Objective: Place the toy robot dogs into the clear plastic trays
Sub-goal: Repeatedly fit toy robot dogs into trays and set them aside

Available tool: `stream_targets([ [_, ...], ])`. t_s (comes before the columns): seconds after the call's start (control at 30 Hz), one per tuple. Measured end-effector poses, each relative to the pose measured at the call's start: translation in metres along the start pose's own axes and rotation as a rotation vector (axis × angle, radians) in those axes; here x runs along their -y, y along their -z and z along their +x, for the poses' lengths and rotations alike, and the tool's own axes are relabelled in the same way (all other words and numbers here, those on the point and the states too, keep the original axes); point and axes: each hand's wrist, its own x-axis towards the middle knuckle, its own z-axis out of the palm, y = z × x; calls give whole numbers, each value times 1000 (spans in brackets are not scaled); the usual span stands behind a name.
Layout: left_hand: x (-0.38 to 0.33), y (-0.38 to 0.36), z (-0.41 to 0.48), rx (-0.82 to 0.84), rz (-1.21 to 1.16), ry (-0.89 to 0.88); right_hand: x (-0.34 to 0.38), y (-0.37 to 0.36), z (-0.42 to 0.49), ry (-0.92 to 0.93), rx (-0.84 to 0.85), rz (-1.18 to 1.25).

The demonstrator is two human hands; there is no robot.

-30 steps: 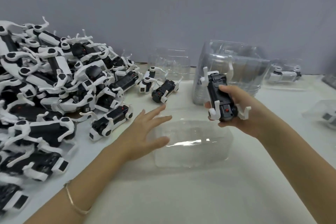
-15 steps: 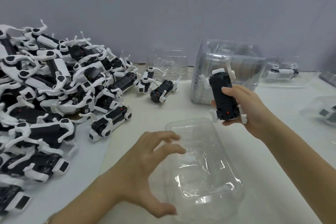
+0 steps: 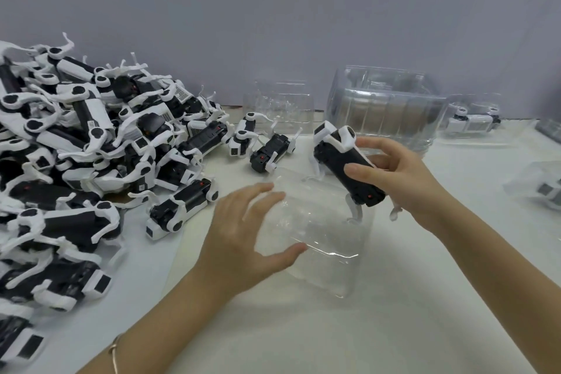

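Now our right hand [image 3: 403,179] is clamped round a toy robot dog [image 3: 349,173], which hangs tilted, its lower legs just above the end of the clear tray [image 3: 328,240] nearest that hand. Our left hand [image 3: 243,240] spans the tray's other end, thumb on the near rim and fingers curled over the far rim, bracing it on the desk [image 3: 303,328].

We think the thin white legs are the main risk. If the dog goes down at this angle, a leg may catch the rim and tip or skid the light tray. The grip looks loose, so the tray could twist away. The recess is also hard to read through clear plastic, so the dog may sit skewed. The pile of dogs [image 3: 91,161] lies just beyond our left wrist, and a wide elbow could spill it.
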Motion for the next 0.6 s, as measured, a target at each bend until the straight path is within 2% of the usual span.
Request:
stream_targets([
  [0.13, 34, 1, 9, 271, -484, 453, 4, -7, 4, 105, 20, -64],
  [0.2, 43, -5, 13, 361, -707, 578, 4, -13, 7, 118, 52, -192],
  [0.27, 43, -11, 13, 429, -833, 634, 0, -20, 10, 128, 67, -385],
  [0.37, 34, -21, 7, 374, -861, 729, -1, -26, 13, 238, 56, -753],
  [0.43, 26, -23, 2, 314, -791, 789, 1, -25, 17, 276, 88, -922],
  [0.53, 14, -22, -5, 304, -708, 867, 2, -25, 24, 307, 201, -1115],
  [0.6, 11, -23, -7, 291, -691, 899, 1, -27, 28, 342, 259, -1162],
])
